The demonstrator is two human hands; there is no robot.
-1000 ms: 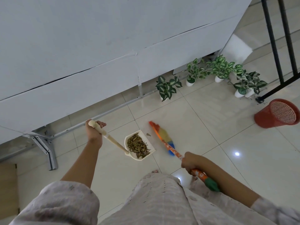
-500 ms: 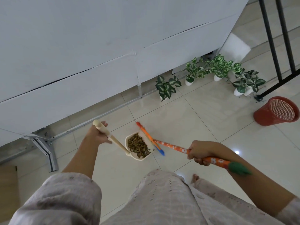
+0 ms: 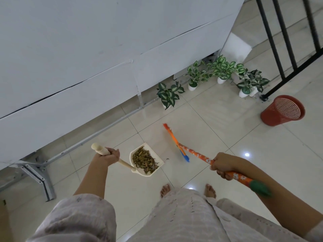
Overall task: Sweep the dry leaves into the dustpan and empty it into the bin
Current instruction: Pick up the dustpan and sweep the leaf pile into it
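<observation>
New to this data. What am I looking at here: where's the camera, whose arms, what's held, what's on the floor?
There is no robot: a person is sweeping, and the single wide-angle camera sits on their head, looking down past their own body, so the arms reach in from the bottom and the bare feet show below.

The left hand grips the long pale handle of a cream dustpan, which rests on the tiled floor and holds a pile of dry leaves. The right hand grips the orange flowered stick of a broom, whose orange and blue head is just right of the dustpan. One small scrap lies between them.

Further off stand a red mesh bin, upright at the right, and small potted plants along the white wall.
</observation>
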